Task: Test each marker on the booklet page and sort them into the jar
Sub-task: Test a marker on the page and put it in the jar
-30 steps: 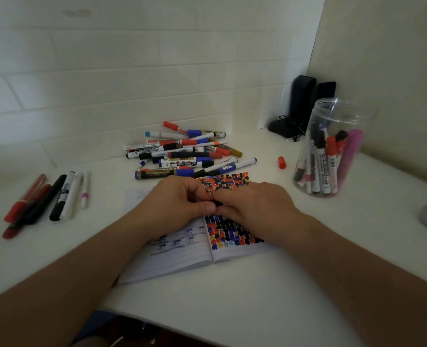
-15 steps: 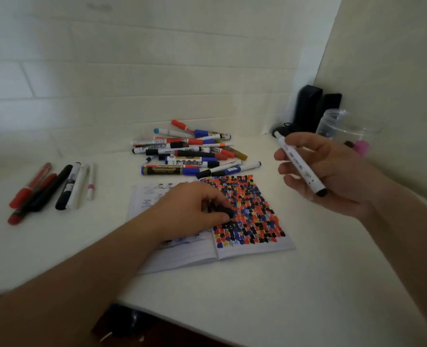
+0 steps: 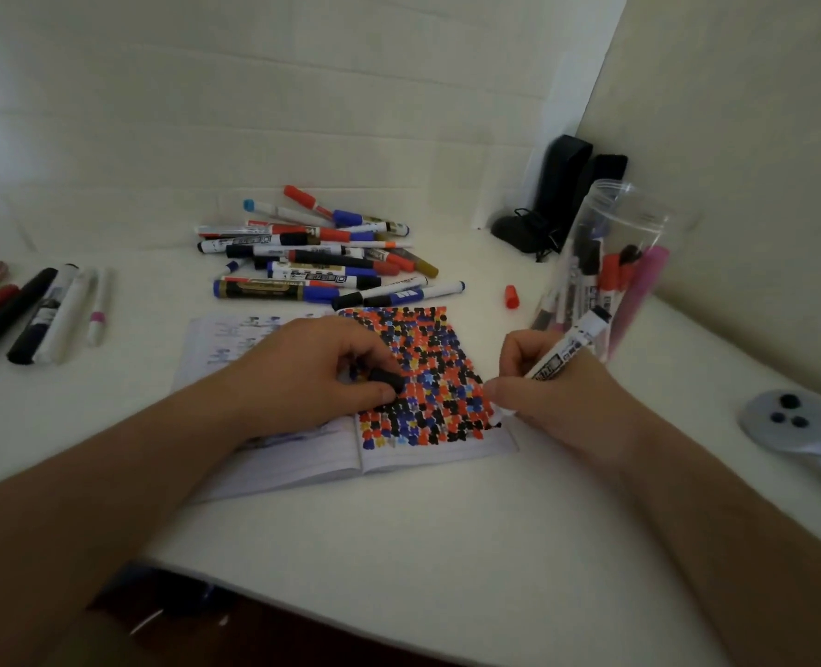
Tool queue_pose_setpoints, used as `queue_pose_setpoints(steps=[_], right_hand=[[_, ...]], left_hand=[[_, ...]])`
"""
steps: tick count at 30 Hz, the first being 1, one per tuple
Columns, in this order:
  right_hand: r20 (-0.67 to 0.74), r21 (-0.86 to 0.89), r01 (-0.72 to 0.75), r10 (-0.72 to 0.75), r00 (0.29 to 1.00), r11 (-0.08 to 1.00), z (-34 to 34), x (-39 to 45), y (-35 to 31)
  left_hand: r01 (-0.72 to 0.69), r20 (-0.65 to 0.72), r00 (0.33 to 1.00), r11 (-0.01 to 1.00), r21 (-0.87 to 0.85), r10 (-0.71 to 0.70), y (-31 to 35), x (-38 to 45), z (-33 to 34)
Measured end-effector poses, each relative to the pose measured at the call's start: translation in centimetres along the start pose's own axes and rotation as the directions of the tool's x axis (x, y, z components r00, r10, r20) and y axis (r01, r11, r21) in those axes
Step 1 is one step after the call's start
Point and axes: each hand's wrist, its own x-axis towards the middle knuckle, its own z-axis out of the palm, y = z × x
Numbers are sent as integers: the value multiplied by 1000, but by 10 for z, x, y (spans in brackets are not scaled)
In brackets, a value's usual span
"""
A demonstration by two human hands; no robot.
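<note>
1. Head view, centre: the booklet (image 3: 350, 440) lies open on the white table (image 3: 398, 536), its right page covered with red, blue and black dabs.
2. The right hand (image 3: 557, 402), at the right of centre, pinches a white marker (image 3: 569, 346) between thumb and curled fingers. The marker's long axis runs diagonally: its black rear end points to the upper right toward the jar, and its writing end goes down-left to the page's right edge.
3. The left hand (image 3: 312, 373) rests on the booklet at centre, fingers curled around a black cap (image 3: 386, 377) pinched against the thumb.
4. The clear jar (image 3: 605, 262), right of centre, stands upright with several markers on end inside.
5. A loose pile of markers (image 3: 321, 257) lies above the booklet, mostly lengthwise left to right.
6. A red cap (image 3: 511, 297) sits between pile and jar.
7. At the left edge, a separate row of markers (image 3: 38, 310) lies slanted.
</note>
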Motion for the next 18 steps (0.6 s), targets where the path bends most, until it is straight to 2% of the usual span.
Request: queue_pose_setpoints(steps=[5, 12, 18], right_hand=[[-168, -100, -57, 39, 985, 993, 4, -1, 7], [-186, -111, -73, 52, 981, 991, 8, -1, 7], [-193, -258, -46, -4, 981, 965, 9, -1, 7]], left_hand=[[2, 0, 1000, 1000, -1, -2, 1, -1, 0], [-2, -8, 1000, 1000, 9, 2, 0, -1, 0], [16, -3, 1000, 1000, 25, -16, -2, 0, 1]])
